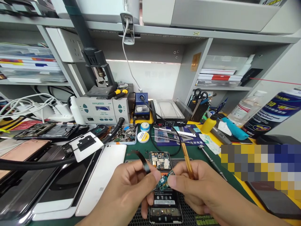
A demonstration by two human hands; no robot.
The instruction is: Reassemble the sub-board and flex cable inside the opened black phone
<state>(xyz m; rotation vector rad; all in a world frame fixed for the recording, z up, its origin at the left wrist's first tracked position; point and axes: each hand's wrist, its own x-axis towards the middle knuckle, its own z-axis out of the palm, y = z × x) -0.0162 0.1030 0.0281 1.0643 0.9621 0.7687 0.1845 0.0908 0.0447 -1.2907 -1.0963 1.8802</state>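
My left hand [130, 188] and my right hand [199, 186] meet above an opened phone [164, 201] lying on the green mat. Between their fingertips they pinch a small blue-green circuit board [164, 181]. A thin black flex strip [143, 160] curves up from my left fingers. A gold-coloured tool [187, 160] is also tucked in my right hand, its shaft pointing up and away. The phone shows its battery and upper circuitry, with its back cover off.
Several phones and back covers [61, 185] lie stacked at the left. A rework station [103, 110], a heating plate [169, 111], solder tins [143, 135], tweezers [169, 138], a yellow bottle [208, 124] and a spray can [275, 111] crowd the bench's far side.
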